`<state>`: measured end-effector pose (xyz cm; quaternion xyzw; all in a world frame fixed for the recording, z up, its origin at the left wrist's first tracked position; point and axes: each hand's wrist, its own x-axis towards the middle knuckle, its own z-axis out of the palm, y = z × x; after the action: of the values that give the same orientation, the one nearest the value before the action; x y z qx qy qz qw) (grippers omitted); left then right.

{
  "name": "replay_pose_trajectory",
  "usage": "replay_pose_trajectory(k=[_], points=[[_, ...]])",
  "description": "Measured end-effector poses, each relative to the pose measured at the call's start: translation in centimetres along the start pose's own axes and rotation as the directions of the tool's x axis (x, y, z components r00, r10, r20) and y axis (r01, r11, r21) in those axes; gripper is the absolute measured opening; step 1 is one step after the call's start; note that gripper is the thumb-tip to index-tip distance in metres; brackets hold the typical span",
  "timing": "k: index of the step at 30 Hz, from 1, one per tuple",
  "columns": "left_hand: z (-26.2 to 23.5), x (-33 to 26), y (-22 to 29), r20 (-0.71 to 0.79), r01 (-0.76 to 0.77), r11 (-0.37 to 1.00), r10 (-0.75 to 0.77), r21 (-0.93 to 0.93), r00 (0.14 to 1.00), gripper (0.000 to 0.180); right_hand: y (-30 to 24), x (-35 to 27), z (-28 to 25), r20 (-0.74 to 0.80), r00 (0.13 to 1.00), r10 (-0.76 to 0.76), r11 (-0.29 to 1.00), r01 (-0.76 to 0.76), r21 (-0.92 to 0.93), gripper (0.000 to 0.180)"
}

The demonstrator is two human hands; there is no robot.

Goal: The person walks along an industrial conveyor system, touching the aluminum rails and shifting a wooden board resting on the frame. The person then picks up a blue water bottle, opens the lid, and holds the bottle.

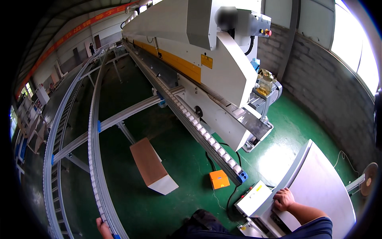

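Right hand [283, 199] lower right of frame, fingers bent against edge of pale console [322, 187], grip uncertain, left hand [103, 228] bottom left, beside roller rail [98, 171], finger state indeterminable, orange box [219, 179] lower centre.

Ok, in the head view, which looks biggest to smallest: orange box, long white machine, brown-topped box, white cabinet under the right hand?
1. Long white machine
2. White cabinet
3. Brown-topped box
4. Orange box
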<state>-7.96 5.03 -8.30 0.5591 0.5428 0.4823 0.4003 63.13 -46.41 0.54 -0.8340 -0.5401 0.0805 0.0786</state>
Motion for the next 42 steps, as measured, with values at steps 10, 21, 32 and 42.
replay_pose_trajectory(k=[10, 21, 32, 42], points=[[0.6, -0.7, 1.6, -0.171, 0.062, 0.964, -0.017, 0.259, 0.985, 0.012, -0.3, 0.2, -0.4, -0.016, 1.000, -0.012, 1.000, 0.012, 0.021, 0.021], [0.9, -2.4, 3.3, -0.070, 0.097, 0.995, -0.096, 0.022, 0.993, 0.020, -0.2, 0.4, 0.5, -0.067, 0.998, -0.006, 0.998, 0.010, 0.062, 0.019], [3.9, -3.2, 7.8, -0.167, 0.147, 0.980, -0.124, 0.134, 0.978, 0.022, 7.3, -1.7, 6.2, -0.168, 0.923, -0.347, 0.938, 0.345, -0.038, 0.018], [3.1, -2.7, 6.4, -0.141, 0.137, 0.971, -0.110, 0.196, 0.984, 0.021, 7.5, -0.9, 5.3, -0.262, 0.862, -0.434, 0.897, 0.441, -0.037, 0.017]])
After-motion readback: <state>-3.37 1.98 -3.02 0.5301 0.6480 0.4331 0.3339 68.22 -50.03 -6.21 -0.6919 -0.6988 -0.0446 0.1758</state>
